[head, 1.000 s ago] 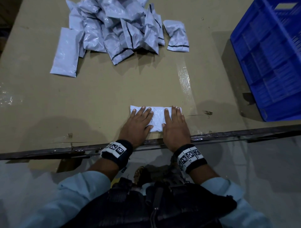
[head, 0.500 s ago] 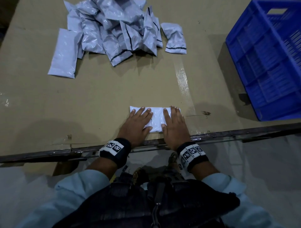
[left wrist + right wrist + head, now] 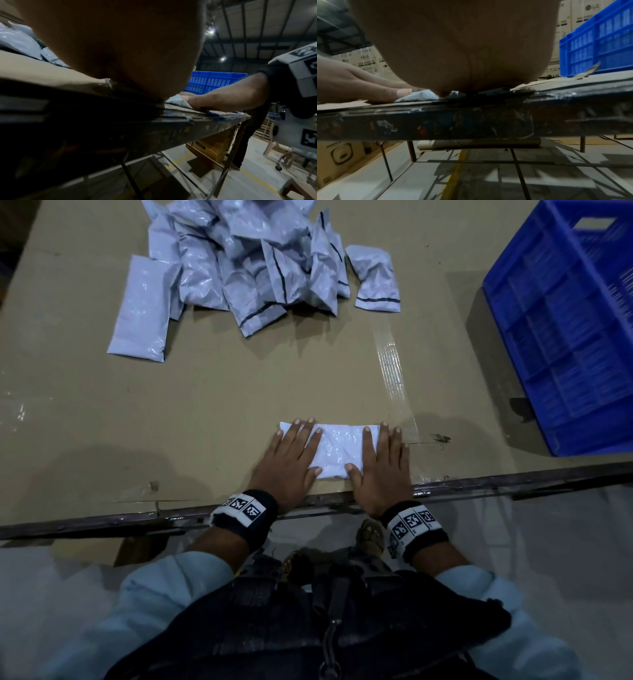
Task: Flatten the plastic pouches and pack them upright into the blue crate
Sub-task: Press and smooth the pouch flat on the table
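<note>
A white plastic pouch [image 3: 337, 448] lies flat near the front edge of the cardboard-covered table [image 3: 219, 405]. My left hand [image 3: 291, 455] presses its left end with straight fingers. On its right end my right hand [image 3: 383, 460] lies flat the same way. Only a sliver of the pouch [image 3: 419, 96] shows under the palms in the wrist views. A heap of grey-white pouches [image 3: 253, 265] lies at the back of the table. The blue crate [image 3: 568, 316] stands at the right with its grid bottom showing.
A strip of clear tape [image 3: 390, 364] runs across the cardboard right of the pouch. The table's dark metal front rail [image 3: 102, 522] runs below my wrists. Stacked cartons [image 3: 366, 59] stand in the background, and more boxes [image 3: 211, 147] sit under the table.
Both hands have slid apart along the pouch, the left toward its left end and the right toward its right end, so more of its middle shows.
</note>
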### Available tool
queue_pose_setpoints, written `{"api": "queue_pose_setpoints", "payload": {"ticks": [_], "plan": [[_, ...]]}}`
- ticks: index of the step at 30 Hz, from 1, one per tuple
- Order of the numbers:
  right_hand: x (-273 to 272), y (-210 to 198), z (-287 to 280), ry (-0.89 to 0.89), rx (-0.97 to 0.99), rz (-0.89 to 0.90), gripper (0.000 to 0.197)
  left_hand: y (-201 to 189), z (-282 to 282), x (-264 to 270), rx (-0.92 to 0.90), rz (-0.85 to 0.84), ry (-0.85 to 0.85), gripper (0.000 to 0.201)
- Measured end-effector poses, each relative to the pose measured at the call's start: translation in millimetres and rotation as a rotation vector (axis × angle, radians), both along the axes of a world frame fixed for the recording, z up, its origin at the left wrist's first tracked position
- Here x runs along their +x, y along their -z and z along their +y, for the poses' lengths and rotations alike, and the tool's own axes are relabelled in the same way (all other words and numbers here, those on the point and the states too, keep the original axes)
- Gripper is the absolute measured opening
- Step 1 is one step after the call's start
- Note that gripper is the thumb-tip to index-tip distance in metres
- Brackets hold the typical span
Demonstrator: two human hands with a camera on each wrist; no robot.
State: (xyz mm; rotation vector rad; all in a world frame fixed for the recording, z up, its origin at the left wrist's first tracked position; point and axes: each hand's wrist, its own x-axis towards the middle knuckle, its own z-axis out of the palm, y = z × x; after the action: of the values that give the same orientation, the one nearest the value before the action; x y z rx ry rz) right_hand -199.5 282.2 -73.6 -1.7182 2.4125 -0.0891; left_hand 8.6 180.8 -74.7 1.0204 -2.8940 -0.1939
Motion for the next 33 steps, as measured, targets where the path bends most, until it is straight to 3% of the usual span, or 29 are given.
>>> {"api": "queue_pose_setpoints", "payload": {"ticks": [12, 16, 19, 33], "plan": [[-4, -7, -4, 0.001, 0.045, -0.042, 0.083, -7, -2, -5, 0.001, -0.097, -0.044, 0.076], [-3, -15, -16, -0.049, -0.076, -0.038, 0.074, -15, -2, -15, 0.023, -0.021, -0.101, 0.079], [1, -7, -19, -0.153, -0.1, -0.029, 0.066, -11, -1, -17, 0.035, 0.037, -0.025, 0.071], [6, -4, -21, -0.149, -0.085, 0.026, 0.065, -11, -2, -20, 0.027, 0.0, -0.029, 0.068]]}}
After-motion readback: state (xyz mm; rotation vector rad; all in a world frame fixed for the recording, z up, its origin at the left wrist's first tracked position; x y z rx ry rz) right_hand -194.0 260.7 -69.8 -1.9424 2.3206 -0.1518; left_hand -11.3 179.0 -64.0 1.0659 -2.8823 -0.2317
